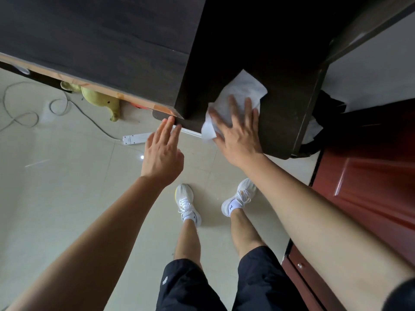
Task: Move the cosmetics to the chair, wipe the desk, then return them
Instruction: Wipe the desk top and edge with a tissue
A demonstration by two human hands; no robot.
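Observation:
A dark wooden desk point(258, 52) fills the top of the view. A white cloth point(242, 90) lies on its near end, partly hanging over the front edge. My right hand point(238, 129) presses flat on the cloth with fingers spread. My left hand point(164, 151) is open with nothing in it, its fingertips touching the desk's front corner. No cosmetics and no chair are in view.
A second dark surface point(101, 41) adjoins the desk on the left. On the tiled floor lie a white power strip point(137, 138) with its cable, and a yellow plush toy point(101, 101). A red-brown door point(370, 187) stands at the right. My feet point(187, 204) stand below the desk edge.

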